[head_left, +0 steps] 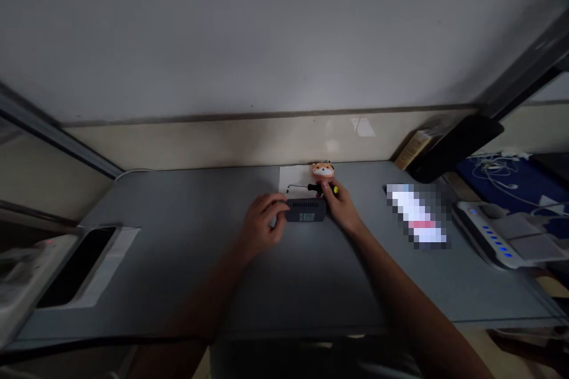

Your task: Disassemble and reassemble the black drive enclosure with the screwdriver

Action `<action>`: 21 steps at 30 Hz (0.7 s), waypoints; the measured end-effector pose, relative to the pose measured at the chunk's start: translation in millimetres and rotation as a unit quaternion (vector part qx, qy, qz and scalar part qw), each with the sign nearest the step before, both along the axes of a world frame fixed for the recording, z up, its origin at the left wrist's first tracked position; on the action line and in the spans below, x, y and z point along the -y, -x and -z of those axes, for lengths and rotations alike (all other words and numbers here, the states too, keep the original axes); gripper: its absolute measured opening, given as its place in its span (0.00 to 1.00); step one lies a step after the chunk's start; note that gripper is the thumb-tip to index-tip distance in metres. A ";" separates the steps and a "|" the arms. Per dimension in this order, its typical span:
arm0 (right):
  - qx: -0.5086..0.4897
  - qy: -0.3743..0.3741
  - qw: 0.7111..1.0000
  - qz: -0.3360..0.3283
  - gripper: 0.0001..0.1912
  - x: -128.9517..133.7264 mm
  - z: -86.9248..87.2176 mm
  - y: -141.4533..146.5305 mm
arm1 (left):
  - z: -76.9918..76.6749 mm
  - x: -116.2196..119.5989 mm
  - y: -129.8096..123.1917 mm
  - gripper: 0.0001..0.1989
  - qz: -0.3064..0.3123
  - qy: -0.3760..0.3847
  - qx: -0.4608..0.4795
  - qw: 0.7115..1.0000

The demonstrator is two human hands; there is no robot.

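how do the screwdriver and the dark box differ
The screwdriver is slim with a thin shaft, while the box is a wider block. The screwdriver has a yellow end, whereas the box has a row of slots and a pale label. The screwdriver is in the right hand; the box lies between both hands. Both are mostly dark.

matt plastic box (306,211) — screwdriver (313,188) of metal and plastic — smooth matt tabletop (191,225), paper sheet (293,174)
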State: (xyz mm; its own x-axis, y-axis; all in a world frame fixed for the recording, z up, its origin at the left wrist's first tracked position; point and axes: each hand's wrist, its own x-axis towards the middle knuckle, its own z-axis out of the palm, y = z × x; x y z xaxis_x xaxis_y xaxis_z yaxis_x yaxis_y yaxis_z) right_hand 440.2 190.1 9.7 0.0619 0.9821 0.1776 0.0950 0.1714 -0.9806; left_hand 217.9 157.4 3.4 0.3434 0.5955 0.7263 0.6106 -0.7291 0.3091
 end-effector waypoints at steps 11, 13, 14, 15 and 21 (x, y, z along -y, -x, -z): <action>-0.145 0.048 0.985 0.079 0.26 -4.5 -10.0 -15.9 | -5.7 5.6 -14.5 0.16 0.031 0.044 -0.059 0.997; -0.175 0.037 0.980 0.085 0.23 -4.7 -12.9 -22.6 | -5.8 5.0 -11.5 0.15 0.021 0.044 -0.056 0.997; -0.187 0.029 0.978 0.085 0.21 -4.5 -14.4 -26.0 | -5.7 4.8 -10.4 0.14 0.016 0.041 -0.056 0.997; -0.199 0.021 0.976 0.084 0.19 -4.0 -16.0 -29.0 | -5.6 4.7 -9.9 0.13 0.011 0.036 -0.057 0.998; -0.257 0.004 0.963 0.085 0.14 -0.2 -24.4 -34.0 | -3.5 5.3 -18.4 0.09 -0.006 -0.012 -0.078 0.997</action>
State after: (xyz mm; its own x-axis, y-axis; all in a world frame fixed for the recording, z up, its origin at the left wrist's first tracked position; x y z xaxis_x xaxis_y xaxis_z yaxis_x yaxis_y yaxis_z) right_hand 474.2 190.3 34.0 0.3004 0.9510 0.0734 -0.3761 0.1888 -0.9072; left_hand 236.3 152.0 6.9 0.4463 0.5841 0.6780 0.6590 -0.7271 0.1926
